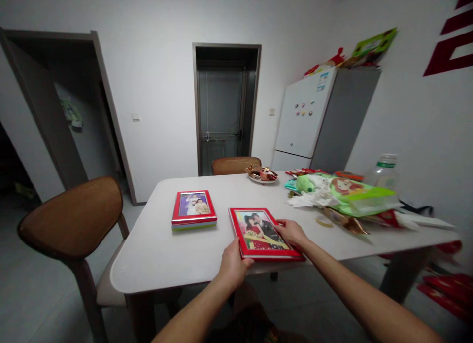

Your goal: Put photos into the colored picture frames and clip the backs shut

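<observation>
Red photo frame [263, 233]: flat rectangle, glossy red border with a thin pale inner line, holding a colour photo of two people in red and white dress. It lies face up near the front edge of the white bench [166, 249], turned slightly so its long sides run away and to the left.

Left hand [232, 265]: at the frame's near left corner. Thumb on top of the red border, the other fingers hidden below the edge; grasping the frame.

Right hand [293, 232]: at the frame's right long side, toward the far end. Fingers [284, 223] curled onto the border, touching it, thumb side against the edge; grasping the frame too. The frame thus sits between both hands, left hand low, right hand higher up.

Whether the frame rests fully on the bench or is lifted slightly cannot be told.

Second red frame [194, 207]: left of the held one, well apart, sitting on a small stack with a green edge below.

Far right of bench: green plastic bag [347, 192], clear bottle with green cap [384, 171], small dish of sweets [262, 175].

Wooden chair [74, 220] at bench's left; white fridge [306, 119] by the back wall.
</observation>
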A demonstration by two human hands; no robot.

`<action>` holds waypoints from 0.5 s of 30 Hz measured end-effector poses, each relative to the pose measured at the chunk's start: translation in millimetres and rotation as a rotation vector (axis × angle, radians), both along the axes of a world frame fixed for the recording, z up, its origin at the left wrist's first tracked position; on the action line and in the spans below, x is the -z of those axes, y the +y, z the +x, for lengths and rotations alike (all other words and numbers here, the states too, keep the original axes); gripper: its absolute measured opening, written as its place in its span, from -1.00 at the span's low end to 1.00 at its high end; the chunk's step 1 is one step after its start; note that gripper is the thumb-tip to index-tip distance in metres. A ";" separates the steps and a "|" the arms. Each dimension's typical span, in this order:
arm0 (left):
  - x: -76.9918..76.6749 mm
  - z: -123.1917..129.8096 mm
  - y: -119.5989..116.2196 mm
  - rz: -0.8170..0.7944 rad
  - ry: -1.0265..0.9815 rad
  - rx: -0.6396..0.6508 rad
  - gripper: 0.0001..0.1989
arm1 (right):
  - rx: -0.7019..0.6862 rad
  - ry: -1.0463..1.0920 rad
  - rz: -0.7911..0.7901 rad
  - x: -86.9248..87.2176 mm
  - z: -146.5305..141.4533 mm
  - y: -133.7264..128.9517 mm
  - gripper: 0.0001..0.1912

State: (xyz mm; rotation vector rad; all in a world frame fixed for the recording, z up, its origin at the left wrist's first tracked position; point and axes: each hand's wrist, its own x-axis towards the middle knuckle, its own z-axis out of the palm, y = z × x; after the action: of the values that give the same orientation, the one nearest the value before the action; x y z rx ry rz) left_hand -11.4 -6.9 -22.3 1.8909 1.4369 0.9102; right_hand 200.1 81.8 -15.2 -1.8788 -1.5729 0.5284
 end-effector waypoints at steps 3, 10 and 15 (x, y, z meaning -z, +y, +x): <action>-3.2 2.8 5.8 0.006 0.142 -0.065 -0.57 | 0.024 -0.129 0.003 4.8 0.6 10.8 -0.63; -4.6 -5.8 3.3 0.013 0.307 -0.096 -0.62 | -0.021 -0.374 0.088 -0.7 -13.0 18.0 -0.64; -7.3 -48.8 10.9 0.076 0.283 -0.213 -0.50 | -0.264 -0.440 0.253 -6.7 -88.2 13.4 -0.62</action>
State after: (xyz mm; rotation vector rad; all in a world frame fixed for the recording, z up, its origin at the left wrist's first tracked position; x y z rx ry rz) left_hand -60.2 4.0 -15.0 2.0124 1.8229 0.8276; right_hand 111.8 95.2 -8.5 -1.6755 -2.0803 0.0108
